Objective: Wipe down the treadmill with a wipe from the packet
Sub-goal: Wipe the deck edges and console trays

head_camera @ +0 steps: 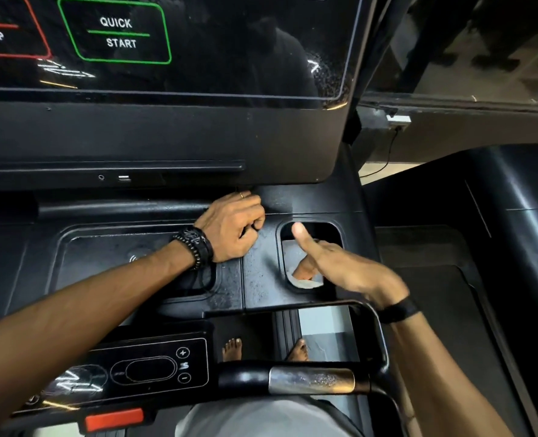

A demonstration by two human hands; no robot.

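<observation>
Nearest the camera, a red clip [114, 419] sits at the lower edge of the treadmill [166, 137], beside a glossy control panel [154, 369] marked with plus and minus buttons, and a metal-sleeved handlebar [311, 380] runs across just to its right. Through the gap behind the handlebar, two bare feet [232, 349] stand on the belt, with pale floor showing beside them. Farther up lies the black plastic console deck, speckled with moisture. It holds a shallow tray [103, 263] on the left, crossed by the left forearm, and a deep cup holder [311, 257] on the right. The right hand [340, 266] reaches into the cup holder, thumb raised and fingers pressing a white wipe [305, 282] against the bottom. The left hand [234, 227], wearing dark bracelets and a ring, rests on the deck between the two recesses with fingers curled; whether it holds anything cannot be told. Beyond, the dark display [198, 42] shows a green-outlined QUICK START button [116, 31] and a red-outlined one at the left edge. To the right is another dark machine and dim floor.
</observation>
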